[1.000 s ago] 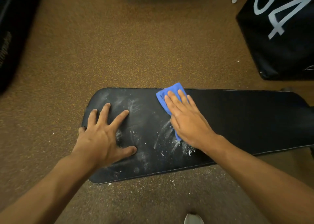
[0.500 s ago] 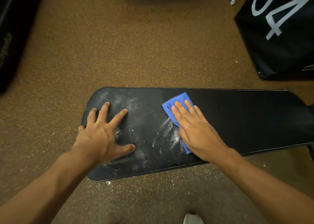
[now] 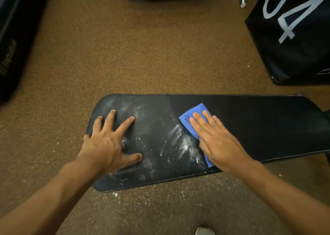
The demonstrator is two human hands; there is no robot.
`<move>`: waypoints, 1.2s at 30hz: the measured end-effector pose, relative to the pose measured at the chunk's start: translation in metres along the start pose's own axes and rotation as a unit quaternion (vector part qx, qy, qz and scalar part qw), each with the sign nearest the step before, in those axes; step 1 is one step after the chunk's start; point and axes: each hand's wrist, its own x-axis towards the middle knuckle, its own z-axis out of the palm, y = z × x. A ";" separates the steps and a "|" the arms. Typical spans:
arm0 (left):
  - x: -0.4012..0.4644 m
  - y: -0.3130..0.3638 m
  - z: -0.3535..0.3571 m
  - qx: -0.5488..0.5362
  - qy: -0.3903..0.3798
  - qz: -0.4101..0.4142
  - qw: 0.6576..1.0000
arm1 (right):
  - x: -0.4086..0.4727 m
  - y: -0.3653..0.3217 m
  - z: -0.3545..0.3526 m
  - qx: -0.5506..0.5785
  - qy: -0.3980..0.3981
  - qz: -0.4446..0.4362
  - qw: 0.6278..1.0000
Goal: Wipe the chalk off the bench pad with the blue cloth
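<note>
A long black bench pad (image 3: pixel 259 127) lies across the middle of the view over a brown speckled floor. White chalk smears (image 3: pixel 180 142) cover its left half, thickest near the front edge. My right hand (image 3: pixel 217 142) presses flat, fingers straight, on a folded blue cloth (image 3: pixel 189 117) on the pad's middle; the cloth shows beyond my fingertips and under my palm's left side. My left hand (image 3: pixel 109 142) rests spread flat on the pad's left end, fingers apart, holding nothing.
A black box with large white numerals (image 3: pixel 292 31) stands at the back right. Dark equipment (image 3: pixel 12 43) lines the left edge. Chalk crumbs (image 3: pixel 160 197) dot the floor in front of the pad. A shoe tip (image 3: pixel 204 231) shows at the bottom.
My right hand has slid the blue cloth to the right and toward me across the pad, leaving streaked chalk to its left. My left hand has stayed in place.
</note>
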 end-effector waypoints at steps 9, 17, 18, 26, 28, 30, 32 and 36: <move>0.002 -0.004 0.005 -0.006 0.011 0.004 1.000 | 0.016 -0.024 0.002 0.019 0.022 0.052 0.998; 0.000 -0.003 0.004 -0.007 0.005 0.006 1.000 | 0.020 0.028 -0.001 0.034 0.022 0.116 0.992; 0.000 -0.003 0.004 -0.007 0.006 0.008 1.000 | 0.017 0.025 0.001 0.037 0.030 0.129 0.990; 0.001 0.000 0.004 0.008 0.010 0.006 1.000 | -0.036 -0.002 0.017 0.046 0.058 0.151 0.986; 0.001 -0.002 0.005 0.006 0.010 0.007 1.000 | -0.024 -0.004 0.015 0.048 0.060 0.144 0.987; 0.001 -0.001 0.007 0.008 0.005 0.006 1.000 | -0.009 -0.005 0.014 0.048 0.067 0.149 0.985; 0.002 -0.001 0.007 0.008 0.007 0.007 1.000 | 0.005 -0.006 0.012 0.043 0.076 0.164 0.983; 0.002 -0.002 0.007 -0.002 0.017 0.010 1.000 | -0.003 -0.010 0.010 0.037 0.055 0.122 0.990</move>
